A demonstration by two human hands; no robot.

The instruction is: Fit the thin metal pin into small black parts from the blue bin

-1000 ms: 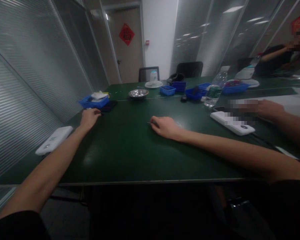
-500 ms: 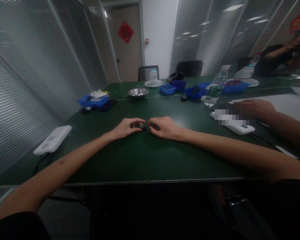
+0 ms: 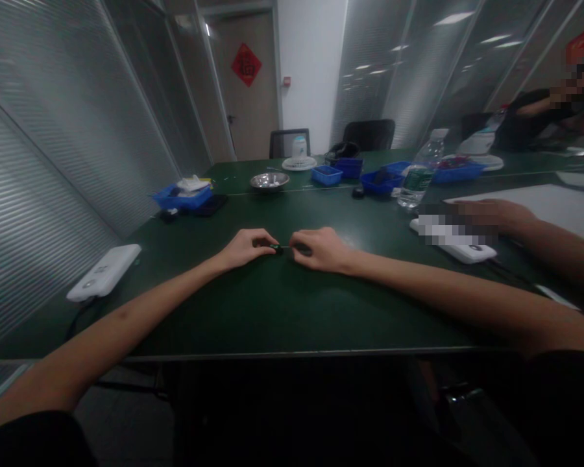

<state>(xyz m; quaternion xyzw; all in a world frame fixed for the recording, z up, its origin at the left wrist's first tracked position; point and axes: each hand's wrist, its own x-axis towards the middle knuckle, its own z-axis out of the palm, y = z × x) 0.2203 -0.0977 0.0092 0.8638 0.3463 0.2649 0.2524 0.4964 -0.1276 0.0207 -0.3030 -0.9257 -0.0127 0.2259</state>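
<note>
In the middle of the green table [image 3: 282, 305], my left hand [image 3: 247, 248] pinches a small dark piece [image 3: 279, 249] between thumb and forefinger. What kind of piece it is, I cannot make out. Just to its right, my right hand [image 3: 321, 249] is closed, thumb against fingers. A thin pale shaft [image 3: 286, 246] sticks out leftward from its fingertips and reaches the dark piece or nearly so; whether they touch is too small to tell. The rest of that thin tool is hidden in my right palm.
Power strips lie at left [image 3: 104, 272] and right, where another person's hand [image 3: 501, 217] rests near a plastic water bottle [image 3: 418, 172]. Farther back stand a metal bowl [image 3: 269, 182], a blue tray with tissue [image 3: 182, 196] and several blue bins [image 3: 327, 174].
My left fingers have drawn slightly back to the left, showing more of the dark piece. My right hand has shifted a little right. The other person's hand stays about where it was.
</note>
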